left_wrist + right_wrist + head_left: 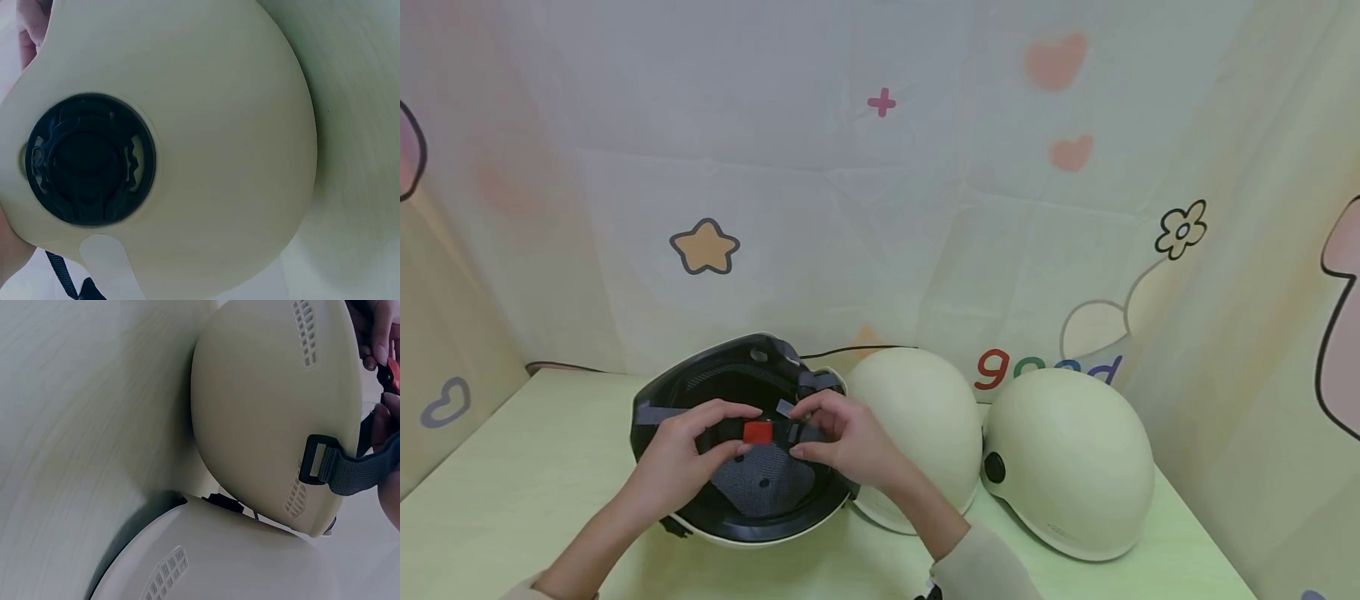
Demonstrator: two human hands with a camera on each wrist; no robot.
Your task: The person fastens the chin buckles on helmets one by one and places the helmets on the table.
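An upturned cream helmet (722, 354) lies with its black lining and grey mesh padding (765, 483) facing up. Above its opening, my left hand (673, 450) pinches a red buckle (758, 432) between thumb and fingers. Close by on the right, my right hand (853, 433) pinches a dark buckle end (793, 432) on a strap. Whether the two pieces touch, I cannot tell. A grey strap (362, 472) with a black slider (310, 459) runs over the rim in the right wrist view. The left wrist view is mostly cream shell with a round black side fitting (90, 159).
Two more cream helmets, a middle one (917, 425) and a right one (1067, 467), stand dome up beside the upturned one on the pale table (512, 500). A thin black cable (857, 348) runs along the back, before a printed curtain (775, 167).
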